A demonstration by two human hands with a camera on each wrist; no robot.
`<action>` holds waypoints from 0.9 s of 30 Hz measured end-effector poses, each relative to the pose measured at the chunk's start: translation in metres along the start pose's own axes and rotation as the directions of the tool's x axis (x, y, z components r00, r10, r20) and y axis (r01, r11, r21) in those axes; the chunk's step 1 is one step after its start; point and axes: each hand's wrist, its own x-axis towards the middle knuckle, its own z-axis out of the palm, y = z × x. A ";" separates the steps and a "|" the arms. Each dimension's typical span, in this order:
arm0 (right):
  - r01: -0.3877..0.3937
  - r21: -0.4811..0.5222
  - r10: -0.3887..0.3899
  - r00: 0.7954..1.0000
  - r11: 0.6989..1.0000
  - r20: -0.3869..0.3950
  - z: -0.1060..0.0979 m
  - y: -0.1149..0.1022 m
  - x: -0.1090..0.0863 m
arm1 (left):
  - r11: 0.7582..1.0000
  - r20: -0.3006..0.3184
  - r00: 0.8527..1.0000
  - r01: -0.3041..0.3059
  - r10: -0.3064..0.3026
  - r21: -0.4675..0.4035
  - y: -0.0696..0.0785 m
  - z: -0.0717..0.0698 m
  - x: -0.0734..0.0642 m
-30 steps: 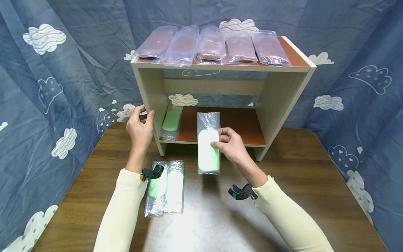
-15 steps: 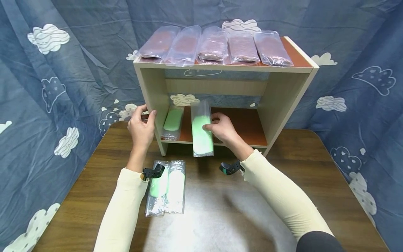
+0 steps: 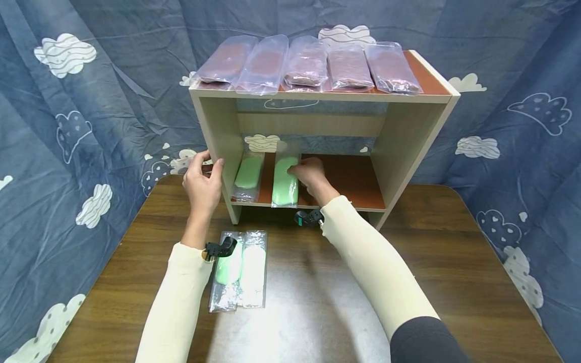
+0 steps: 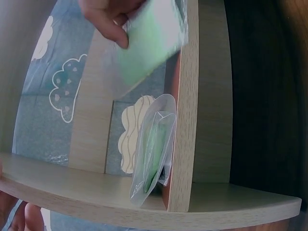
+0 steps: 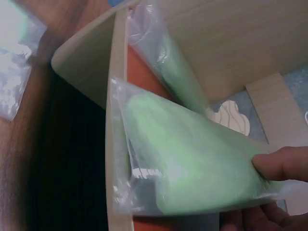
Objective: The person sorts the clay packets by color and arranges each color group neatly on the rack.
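Observation:
My right hand [image 3: 309, 172] pinches a clear plastic packet with a flat green piece inside [image 3: 286, 184] by its right edge. The thumb lies on top and the fingers are underneath. This packet overlaps the lower board of a small wooden shelf unit [image 3: 415, 131], its near end right at the front edge. Left of it, a similar green packet [image 3: 248, 174] lies on that board against the side panel. My left hand [image 3: 201, 181] grips the front edge of the left side panel [image 4: 86, 195], thumb inside and fingers outside.
Two more green packets [image 3: 253, 272] lie side by side on the wooden table [image 3: 436, 262], near the left forearm. Several clear packets with brown contents [image 3: 348, 70] line the unit's top board. A blue cloud-print curtain [image 3: 136, 65] hangs behind.
My right hand has carried its green packet from in front of the shelf unit forward and slightly left, over the lower board. The left hand stays on the side panel.

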 end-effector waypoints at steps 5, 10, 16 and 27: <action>-0.065 0.038 0.065 0.998 0.997 0.005 0.005 -0.002 0.006 | 1.000 0.013 1.000 -0.017 0.017 0.008 0.000 0.000 -0.001; -0.099 0.033 0.098 0.995 0.995 0.021 0.009 -0.003 0.010 | 0.999 0.005 1.000 -0.027 0.027 0.023 0.000 -0.001 -0.001; -0.102 -0.019 0.103 0.995 0.995 0.018 0.017 -0.005 0.017 | 0.999 -0.001 1.000 -0.026 0.026 0.035 0.000 -0.001 0.000; -0.049 -0.316 0.032 0.998 0.947 -0.061 0.028 -0.005 0.021 | 0.999 0.004 1.000 -0.031 0.031 0.037 -0.001 -0.002 0.001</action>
